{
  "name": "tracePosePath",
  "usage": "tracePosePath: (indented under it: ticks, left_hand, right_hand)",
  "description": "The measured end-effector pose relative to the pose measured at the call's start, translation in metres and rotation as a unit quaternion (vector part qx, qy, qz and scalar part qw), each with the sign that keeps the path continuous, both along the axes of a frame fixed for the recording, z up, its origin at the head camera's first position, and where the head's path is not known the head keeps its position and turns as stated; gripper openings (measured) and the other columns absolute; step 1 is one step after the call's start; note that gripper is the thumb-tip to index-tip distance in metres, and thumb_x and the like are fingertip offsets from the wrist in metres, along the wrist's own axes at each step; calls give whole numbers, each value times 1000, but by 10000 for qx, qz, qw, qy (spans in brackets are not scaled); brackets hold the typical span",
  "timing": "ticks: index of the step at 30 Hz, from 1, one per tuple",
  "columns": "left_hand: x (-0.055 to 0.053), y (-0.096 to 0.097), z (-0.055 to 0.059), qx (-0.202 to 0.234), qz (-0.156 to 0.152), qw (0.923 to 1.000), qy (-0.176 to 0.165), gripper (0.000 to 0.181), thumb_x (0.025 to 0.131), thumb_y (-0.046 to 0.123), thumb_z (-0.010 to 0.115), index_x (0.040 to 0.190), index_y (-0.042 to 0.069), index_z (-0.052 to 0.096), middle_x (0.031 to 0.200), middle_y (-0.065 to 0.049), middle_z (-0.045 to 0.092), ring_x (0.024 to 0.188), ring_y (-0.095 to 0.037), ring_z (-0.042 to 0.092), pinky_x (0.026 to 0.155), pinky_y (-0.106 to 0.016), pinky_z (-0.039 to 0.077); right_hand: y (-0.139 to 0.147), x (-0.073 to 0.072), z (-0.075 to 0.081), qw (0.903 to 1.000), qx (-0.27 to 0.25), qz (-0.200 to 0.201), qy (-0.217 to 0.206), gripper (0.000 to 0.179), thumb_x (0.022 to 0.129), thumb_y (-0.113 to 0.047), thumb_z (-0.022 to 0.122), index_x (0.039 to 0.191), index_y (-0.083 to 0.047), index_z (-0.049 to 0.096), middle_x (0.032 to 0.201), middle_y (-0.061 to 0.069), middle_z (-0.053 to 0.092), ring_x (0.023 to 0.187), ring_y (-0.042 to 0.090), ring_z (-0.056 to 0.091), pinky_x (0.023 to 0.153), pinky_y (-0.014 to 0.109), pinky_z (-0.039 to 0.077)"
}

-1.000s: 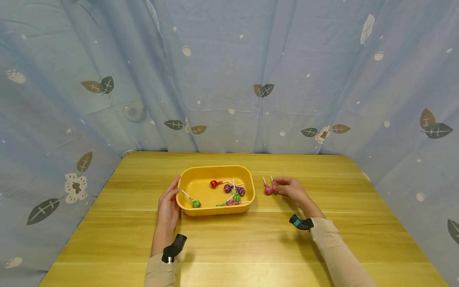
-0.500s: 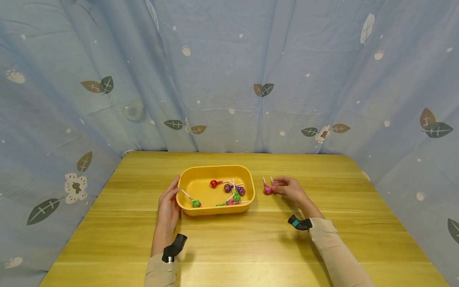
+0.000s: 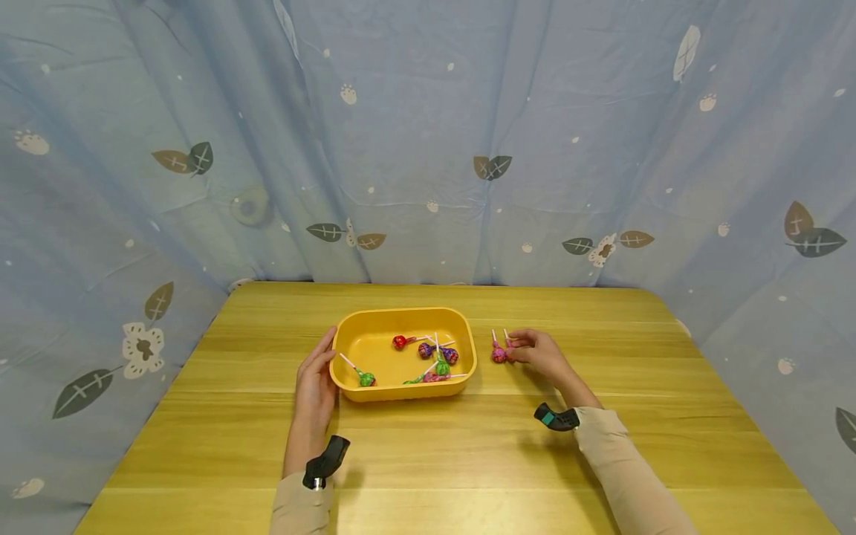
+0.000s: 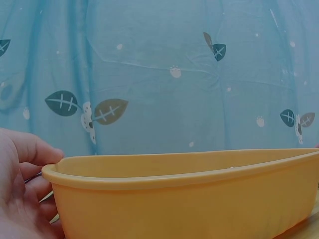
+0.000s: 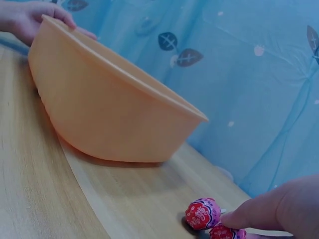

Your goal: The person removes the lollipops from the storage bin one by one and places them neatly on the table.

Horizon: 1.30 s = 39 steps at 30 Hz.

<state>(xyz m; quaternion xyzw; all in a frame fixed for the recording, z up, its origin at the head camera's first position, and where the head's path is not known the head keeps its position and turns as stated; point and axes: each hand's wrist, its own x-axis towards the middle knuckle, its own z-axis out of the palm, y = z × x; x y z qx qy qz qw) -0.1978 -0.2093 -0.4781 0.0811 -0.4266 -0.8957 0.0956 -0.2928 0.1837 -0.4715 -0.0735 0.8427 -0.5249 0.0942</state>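
A yellow plastic bin (image 3: 401, 394) holds several wrapped lollipops. My left hand (image 3: 316, 386) grips its left end, thumb at the rim and the other fingers along the outer wall; the left wrist view shows the same fingers (image 4: 37, 149). To the right of the bin, two pink lollipops lie side by side on the table, sticks pointing away. My right hand (image 3: 543, 357) pinches the right lollipop (image 5: 225, 232), partly covering it. The left lollipop (image 5: 203, 214) lies close against it, outside the fingers' hold.
Inside the bin are a red lollipop (image 3: 399, 342), a green lollipop (image 3: 366, 380) at the left, and a mixed cluster at the right. The wooden table (image 3: 428, 461) ends at a blue patterned curtain (image 3: 414, 148) behind.
My right hand has edged slightly left, and the two pink lollipops now sit closer together. The left hand and the bin stay put.
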Motion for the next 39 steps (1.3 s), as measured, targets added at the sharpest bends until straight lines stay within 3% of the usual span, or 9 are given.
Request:
tracePosePath:
  ticks: [14, 19, 29, 36, 39]
  left_hand:
    - [2, 0, 0, -167, -115, 9995, 255, 47, 103, 1, 37, 150, 2, 33, 157, -6, 28, 140, -11, 30, 114, -30, 22]
    - [2, 0, 1, -180, -116, 9995, 249, 48, 103, 1, 36, 150, 1, 32, 157, -7, 27, 140, -11, 29, 114, -30, 22]
    - [1, 0, 1, -84, -53, 9997, 213, 47, 102, -1, 37, 149, 2, 36, 156, -8, 28, 140, -12, 29, 114, -30, 21]
    - [1, 0, 1, -101, -44, 9998, 152, 47, 102, -1, 38, 149, 2, 36, 155, -6, 31, 140, -12, 30, 113, -29, 23]
    - [1, 0, 0, -134, -68, 9998, 156, 47, 102, 0, 38, 149, 3, 36, 155, -5, 32, 140, -12, 30, 113, -28, 24]
  right_hand:
    - [1, 4, 8, 9992, -254, -264, -145, 42, 92, -6, 62, 131, 7, 54, 117, 23, 58, 92, 24, 62, 77, 36, 56]
    - [2, 8, 14, 9986, -485, -213, -75, 42, 94, -6, 56, 133, 9, 51, 119, 25, 56, 96, 30, 61, 82, 43, 55]
    - [-12, 23, 27, 9969, -763, 36, 161, 43, 96, -11, 60, 132, 11, 51, 117, 26, 56, 102, 40, 60, 86, 50, 52]
    - [-23, 23, 33, 9835, -1714, 362, -444, 49, 97, -17, 61, 136, 8, 48, 129, 28, 51, 114, 46, 54, 95, 50, 47]
    - [-28, 26, 37, 9804, -1828, 415, -612, 52, 96, -22, 62, 137, 6, 47, 132, 25, 50, 117, 45, 51, 97, 50, 45]
